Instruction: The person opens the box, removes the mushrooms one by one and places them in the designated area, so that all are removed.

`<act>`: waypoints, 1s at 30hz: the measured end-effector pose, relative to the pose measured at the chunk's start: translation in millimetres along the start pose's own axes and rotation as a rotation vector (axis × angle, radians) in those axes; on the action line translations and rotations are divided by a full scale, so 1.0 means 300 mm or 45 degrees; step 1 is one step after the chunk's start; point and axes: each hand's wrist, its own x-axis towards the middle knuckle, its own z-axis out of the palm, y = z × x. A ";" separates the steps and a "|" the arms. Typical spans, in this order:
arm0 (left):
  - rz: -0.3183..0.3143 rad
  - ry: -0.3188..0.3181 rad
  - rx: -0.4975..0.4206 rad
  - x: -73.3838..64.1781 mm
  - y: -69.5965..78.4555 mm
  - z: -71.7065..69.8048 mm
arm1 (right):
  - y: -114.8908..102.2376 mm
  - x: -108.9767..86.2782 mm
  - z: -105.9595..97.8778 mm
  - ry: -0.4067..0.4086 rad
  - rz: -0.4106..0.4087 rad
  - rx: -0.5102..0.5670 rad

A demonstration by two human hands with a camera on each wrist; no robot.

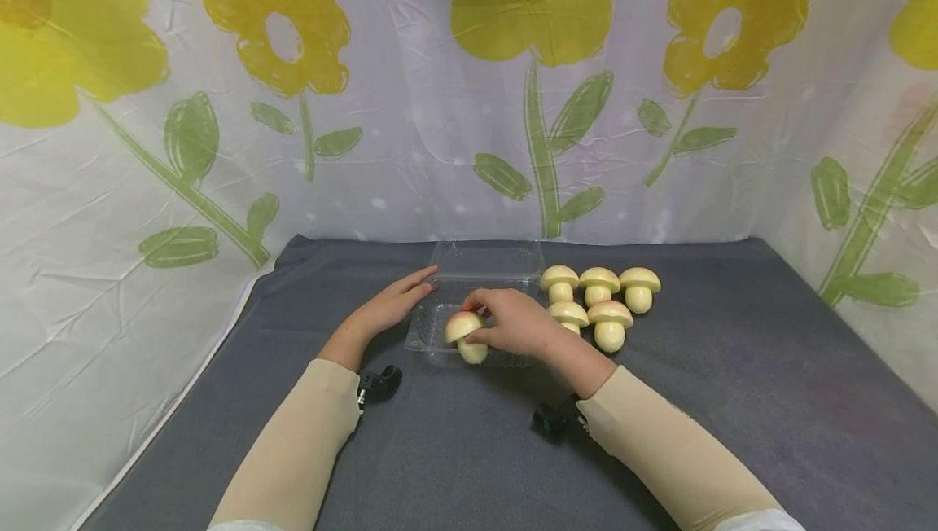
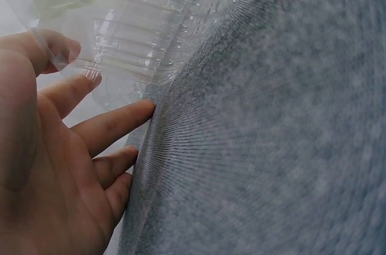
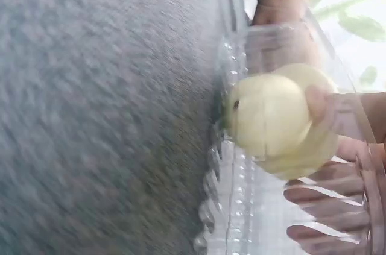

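Observation:
My right hand (image 1: 513,321) holds a cream toy mushroom (image 1: 464,327) between thumb and fingers, over the left part of a clear plastic box (image 1: 419,334). In the right wrist view, the held mushroom (image 3: 271,116) shows through the box's clear wall, its stem end towards the camera. My left hand (image 1: 387,303) is at the box's left side, fingers extended. The left wrist view shows the thumb and index finger of that left hand (image 2: 66,146) touching the clear plastic (image 2: 129,38). The box's lid (image 1: 487,258) stands open at the back.
Several more mushrooms (image 1: 599,285) stand in two rows right of the box. A dark grey cloth (image 1: 454,449) covers the table. Behind it hangs a white curtain (image 1: 410,148) with yellow flowers. Each wrist carries a black camera mount (image 1: 379,383).

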 end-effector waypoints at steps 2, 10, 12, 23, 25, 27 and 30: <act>-0.001 0.006 0.003 0.001 0.000 0.001 | 0.001 -0.003 -0.013 0.004 -0.002 -0.045; 0.005 0.022 0.020 0.009 -0.010 0.005 | 0.017 -0.028 -0.079 0.006 -0.025 -0.105; 0.005 0.023 0.018 0.010 -0.010 0.006 | 0.021 -0.037 -0.099 0.015 -0.024 -0.076; 0.019 0.015 0.021 0.005 -0.009 0.005 | 0.026 -0.092 -0.216 0.051 0.036 0.088; 0.020 0.011 0.014 0.004 -0.008 0.005 | 0.025 -0.105 -0.236 0.039 0.040 0.117; 0.022 0.007 0.006 0.002 -0.008 0.005 | 0.026 -0.116 -0.255 0.030 0.048 0.135; 0.024 0.004 -0.004 0.003 -0.008 0.005 | 0.033 -0.134 -0.281 0.024 0.071 0.145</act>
